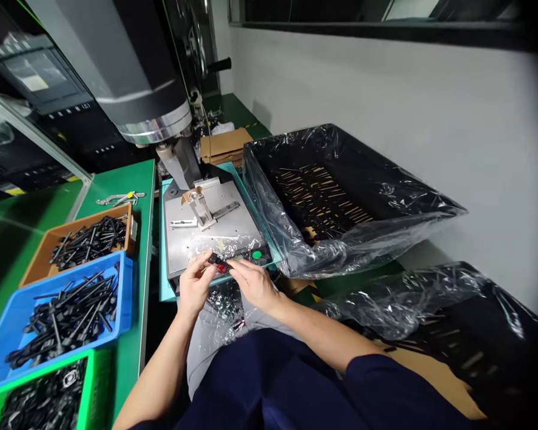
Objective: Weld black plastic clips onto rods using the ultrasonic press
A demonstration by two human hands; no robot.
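Held by both hands (226,280), part (217,261) looks black (slim).

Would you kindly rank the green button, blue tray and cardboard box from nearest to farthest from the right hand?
1. Green button, just beyond the right hand.
2. Blue tray, far left.
3. Cardboard box, behind the machine plate.

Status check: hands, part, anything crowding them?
Left hand and right hand together pinch a small black part. Held over machine plate front edge. Red button just beneath; nothing blocking.
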